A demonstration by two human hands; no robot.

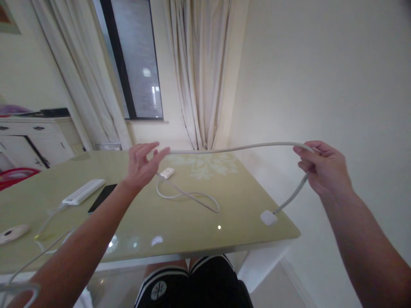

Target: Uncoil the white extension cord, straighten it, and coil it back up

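A pale charging cable [237, 148] stretches in the air between my two hands, above the far part of the table. My left hand [139, 166] pinches one end between thumb and fingers, the other fingers loosely curled. At the right, my right hand [329, 164] grips the cable between thumb and fingers. From there the cable bends down to a white square charger [268, 217] near the table's right corner. Beneath the stretched cable, a second white charger [167, 173] lies on the table beside a loosely looped thin white cable [199, 201].
The glossy pale green table [192, 233] has its edge close to my lap. Leftward lie a white power strip [84, 191], a flat black object [102, 198] and a white oval device [13, 234]. More cable [24, 267] trails at lower left. A wall [337, 85] stands at right.
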